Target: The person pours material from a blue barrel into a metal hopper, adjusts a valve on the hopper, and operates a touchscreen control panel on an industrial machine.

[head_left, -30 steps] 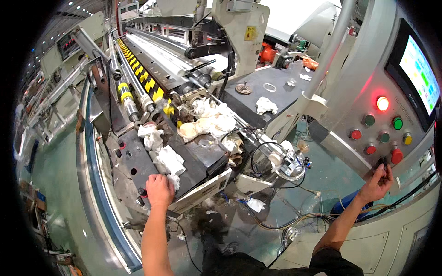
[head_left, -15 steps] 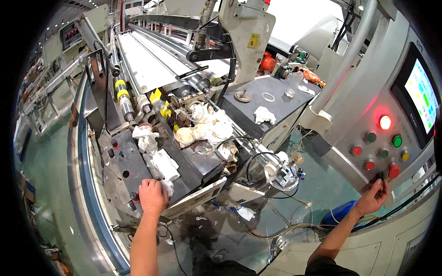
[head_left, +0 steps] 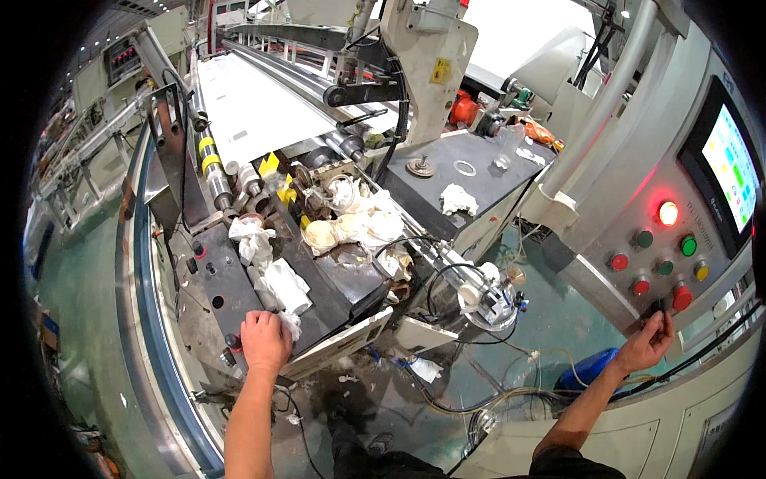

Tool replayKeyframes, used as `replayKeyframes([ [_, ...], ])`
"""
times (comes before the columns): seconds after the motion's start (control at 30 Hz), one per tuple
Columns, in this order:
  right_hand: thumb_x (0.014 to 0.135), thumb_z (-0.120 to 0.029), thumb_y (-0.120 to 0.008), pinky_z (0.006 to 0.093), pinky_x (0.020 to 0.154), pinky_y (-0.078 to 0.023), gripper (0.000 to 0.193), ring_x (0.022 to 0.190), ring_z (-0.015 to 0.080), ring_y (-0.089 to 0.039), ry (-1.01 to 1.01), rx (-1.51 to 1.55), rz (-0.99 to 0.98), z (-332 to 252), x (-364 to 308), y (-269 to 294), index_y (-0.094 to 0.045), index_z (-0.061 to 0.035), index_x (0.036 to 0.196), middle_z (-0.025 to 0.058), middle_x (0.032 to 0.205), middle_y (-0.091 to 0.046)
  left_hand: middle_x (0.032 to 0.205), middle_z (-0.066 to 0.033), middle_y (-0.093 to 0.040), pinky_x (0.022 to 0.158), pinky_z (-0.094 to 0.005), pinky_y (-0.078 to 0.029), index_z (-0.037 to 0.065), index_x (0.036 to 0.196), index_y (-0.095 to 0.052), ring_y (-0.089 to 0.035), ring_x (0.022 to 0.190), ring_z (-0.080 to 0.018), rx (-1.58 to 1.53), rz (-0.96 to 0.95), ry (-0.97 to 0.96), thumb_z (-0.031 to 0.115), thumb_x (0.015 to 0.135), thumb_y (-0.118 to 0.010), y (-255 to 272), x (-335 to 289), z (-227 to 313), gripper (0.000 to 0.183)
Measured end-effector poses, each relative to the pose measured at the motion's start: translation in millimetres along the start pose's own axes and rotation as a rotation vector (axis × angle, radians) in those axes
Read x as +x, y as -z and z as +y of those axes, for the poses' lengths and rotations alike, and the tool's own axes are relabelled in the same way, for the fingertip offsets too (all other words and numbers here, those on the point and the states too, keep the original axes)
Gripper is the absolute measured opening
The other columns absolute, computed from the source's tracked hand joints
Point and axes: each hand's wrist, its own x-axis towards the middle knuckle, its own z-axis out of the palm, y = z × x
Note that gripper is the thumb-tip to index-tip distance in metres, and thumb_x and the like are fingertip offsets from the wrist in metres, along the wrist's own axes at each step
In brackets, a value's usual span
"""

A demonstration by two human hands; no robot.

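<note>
My left hand [head_left: 266,341] rests on the front end of the dark machine top [head_left: 227,279], its fingers curled down. What lies under those fingers is hidden. Just left of it is a black and red knob [head_left: 233,342]; a white paper roll [head_left: 286,289] and crumpled white tissue [head_left: 254,239] lie beyond. On the right, my right hand [head_left: 648,342] is raised to the lower edge of the control panel [head_left: 586,275], its fingers pinched at a small black knob [head_left: 657,306]. A white sheet [head_left: 259,108] stretches over the rollers at the upper left.
Beside the black knob sits a red button [head_left: 681,298], below a lit red lamp [head_left: 668,212] and a screen [head_left: 730,156]. Cables and hoses [head_left: 511,393] cross the floor. A metal disc [head_left: 420,166] and crumpled tissue [head_left: 459,199] lie on the dark side table [head_left: 423,195].
The white sheet now covers more of the rollers, hiding a dark lengthwise gap, and small grey marks show on it. Both hands keep their places.
</note>
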Motion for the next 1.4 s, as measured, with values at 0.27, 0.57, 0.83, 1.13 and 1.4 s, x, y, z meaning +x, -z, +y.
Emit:
replayKeyframes([
  [0.27, 0.095, -0.027, -0.071, 0.0258, 0.068, -0.051, 0.031, 0.081, 0.0108, -0.06, 0.032, -0.043, 0.027, 16, 0, 0, -0.068, -0.0027, 0.114, 0.0032, 0.094, -0.067, 0.092, -0.0076, -0.065, 0.081, -0.0439, -0.045, 0.007, 0.081, -0.065, -0.056, 0.099, -0.0293, -0.002, -0.027, 0.012, 0.019, 0.074, -0.069, -2, -6, -12, 0.015],
  [0.57, 0.096, -0.024, -0.07, 0.0286, 0.079, -0.056, 0.03, 0.092, 0.0164, -0.066, 0.051, -0.143, 0.003, 18, 8, 8, -0.07, 0.0017, 0.112, 0.0114, 0.11, -0.071, 0.091, -0.0052, -0.064, 0.079, -0.0416, -0.045, 0.009, 0.08, -0.065, -0.056, 0.098, -0.0279, 0.038, 0.006, 0.0, 0.02, 0.076, -0.068, -7, -9, -15, 0.012],
  [0.83, 0.095, -0.023, -0.071, 0.0274, 0.08, -0.056, 0.03, 0.092, 0.0154, -0.066, 0.005, -0.047, 0.03, 21, 9, 6, -0.069, 0.0016, 0.113, 0.0104, 0.108, -0.071, 0.091, -0.0048, -0.065, 0.08, -0.0419, -0.045, 0.008, 0.081, -0.066, -0.056, 0.099, -0.0277, 0.02, -0.027, 0.024, 0.019, 0.075, -0.069, -8, -4, -7, 0.012],
  [1.13, 0.097, -0.023, -0.068, 0.0297, 0.087, -0.054, 0.032, 0.097, 0.0171, -0.066, 0.041, -0.143, 0.004, 20, 4, 6, -0.067, 0.0018, 0.117, 0.0119, 0.111, -0.07, 0.089, -0.0051, -0.065, 0.077, -0.043, -0.045, 0.008, 0.08, -0.066, -0.057, 0.097, -0.0279, 0.012, 0.015, 0.001, 0.019, 0.076, -0.069, -7, -5, -10, 0.012],
  [1.4, 0.096, -0.027, -0.07, 0.0277, 0.084, -0.054, 0.031, 0.097, 0.016, -0.067, 0.073, -0.158, 0.005, 42, 7, 18, -0.07, -0.0016, 0.114, 0.0093, 0.109, -0.072, 0.092, -0.0048, -0.065, 0.079, -0.0428, -0.046, 0.009, 0.084, -0.066, -0.057, 0.099, -0.0282, 0.041, -0.048, 0.009, 0.018, 0.074, -0.071, -6, -4, -7, 0.014],
])
